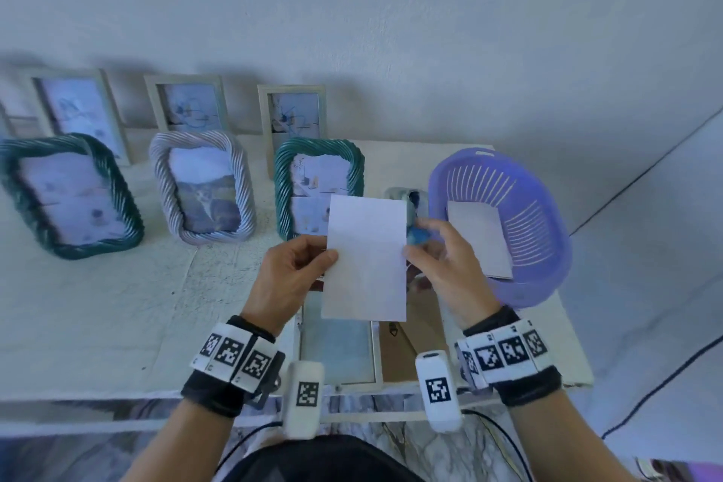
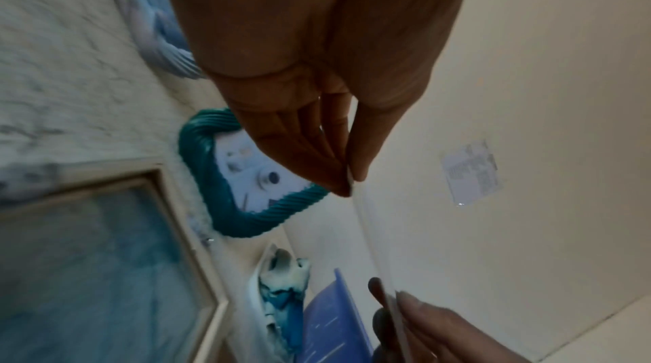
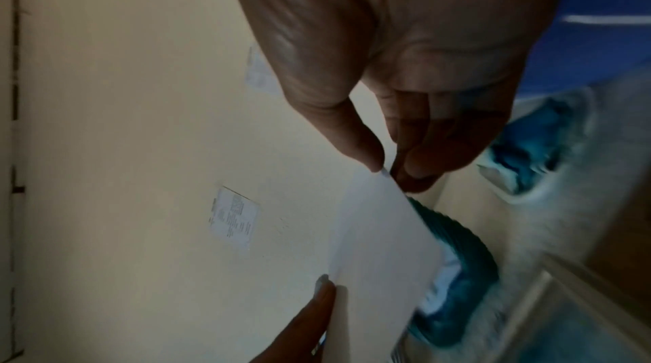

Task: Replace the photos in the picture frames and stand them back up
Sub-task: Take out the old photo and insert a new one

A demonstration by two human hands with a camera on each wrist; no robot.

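**Photo in hand, one frame open, six standing**

Left hand fingers pinch the left edge of a white photo, blank back toward the head camera. Right hand fingers pinch its right edge. The photo is held in the air above an open frame lying flat on the table near the front edge, with what looks like its brown backing off to the right.

Six frames stand behind: three rope-edged ones in front, incl. a green frame just past the photo, and three plain ones against the wall. Whether those already have new photos, cannot tell.

A purple basket on the right holds another photo. A few more photos lie between the basket and the green frame.

Judgement: mid-task. Left for this frame: seat photo, close back, stand up.
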